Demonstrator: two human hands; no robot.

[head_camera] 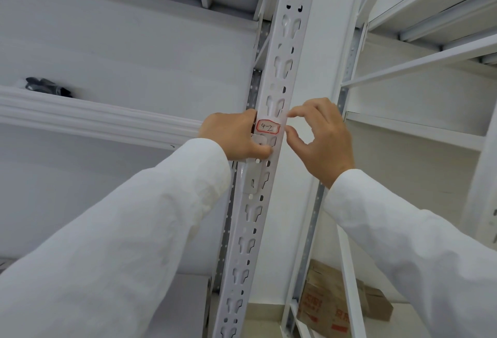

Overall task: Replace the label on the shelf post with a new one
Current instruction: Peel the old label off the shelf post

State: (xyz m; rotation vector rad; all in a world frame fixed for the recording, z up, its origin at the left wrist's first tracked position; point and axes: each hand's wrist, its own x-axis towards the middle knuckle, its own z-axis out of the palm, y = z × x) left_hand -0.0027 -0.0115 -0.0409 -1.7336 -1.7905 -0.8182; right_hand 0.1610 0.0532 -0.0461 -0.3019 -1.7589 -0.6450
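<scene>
White steel racking fills the frame around you, and at its centre your left hand [236,136] curls round the left edge of the perforated white metal shelf post [271,90], thumb pressed on the post face just below the small red-bordered paper label [267,126] marked in dark ink. Your right hand [322,138] hangs just beside the label's right edge, thumb and forefinger crooked towards each other with a gap between, holding nothing that shows. Whether this sticker is the old one or the new one you cannot tell from here. If you pick at that edge with a shallow pinch, it may well tear and leave scraps on the post; if you are pressing it down, it could bridge the keyhole slots and wrinkle or lift. Outward from your white sleeves, a ribbed white shelf beam [94,117] crosses the left of the frame with a dark bundle [48,87] above it at upper left, and brown printed cardboard boxes [336,302] sit low at the bottom right.
</scene>
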